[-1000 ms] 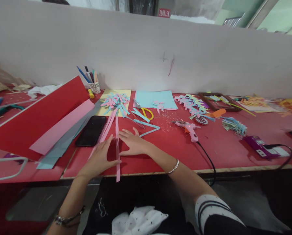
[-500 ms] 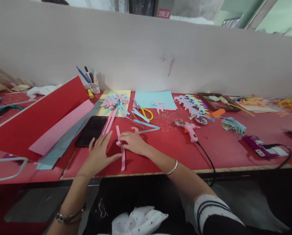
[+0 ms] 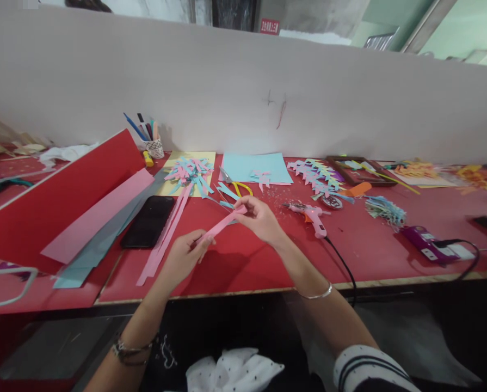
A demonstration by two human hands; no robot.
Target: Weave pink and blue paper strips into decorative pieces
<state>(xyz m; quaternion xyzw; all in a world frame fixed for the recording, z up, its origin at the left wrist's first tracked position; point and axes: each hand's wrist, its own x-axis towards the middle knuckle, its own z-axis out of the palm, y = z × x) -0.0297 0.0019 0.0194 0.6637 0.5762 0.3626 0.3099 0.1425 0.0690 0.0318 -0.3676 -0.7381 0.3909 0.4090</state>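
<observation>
A pink paper strip (image 3: 222, 224) is stretched between my two hands above the red table. My left hand (image 3: 187, 253) pinches its lower left end. At the upper right end, the fingers of my right hand (image 3: 259, 218) are closed on the same strip. More long pink strips (image 3: 161, 245) lie beside my left hand, running up to a pile of folded pink and blue paper pieces (image 3: 190, 173). Yellow-handled scissors (image 3: 242, 189) rest just beyond my right hand, with blue strips (image 3: 227, 190) next to them.
A pink glue gun (image 3: 312, 215) with a black cord lies right of my hands. To the left are a black phone (image 3: 148, 222), pink and blue sheets (image 3: 100, 218) and a red board (image 3: 63, 201). A pen cup (image 3: 155, 147) stands by the white partition (image 3: 227, 87).
Both hands have lifted from the tabletop with the pink strip. My left hand now pinches one end instead of hovering open, and my right hand has moved to the right.
</observation>
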